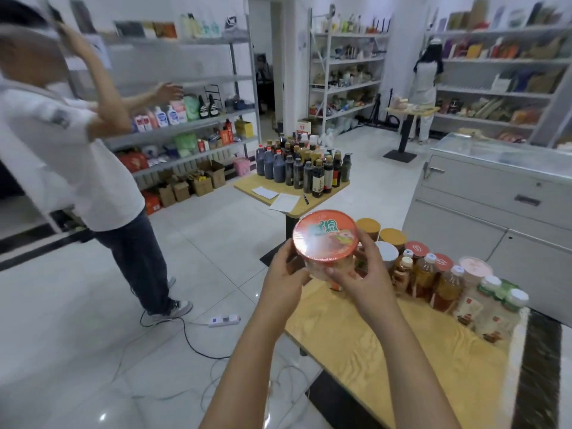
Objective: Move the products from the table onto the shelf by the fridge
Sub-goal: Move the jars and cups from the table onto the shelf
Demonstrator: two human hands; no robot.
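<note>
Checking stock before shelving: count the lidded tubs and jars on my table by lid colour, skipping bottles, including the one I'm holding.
Red-lidded round tubs: 3, counting the held plastic noodle tub
Yellow-lidded round jars: 2
White-lidded round jar: 1
Pink-lidded round tub: 1
Total: 7

We see only part of the noodle bowl (326, 239): fingers (369, 243) of the left hand (283, 275) and right hand (360, 274) cover its lower wall, and the lid print is too smeared to read. The tabletop (387, 351) runs out of frame at the bottom edge. Labels on the bottles (448, 286) are too small to read. The person at left (62, 134) is blurred and cropped by the edge.
</note>
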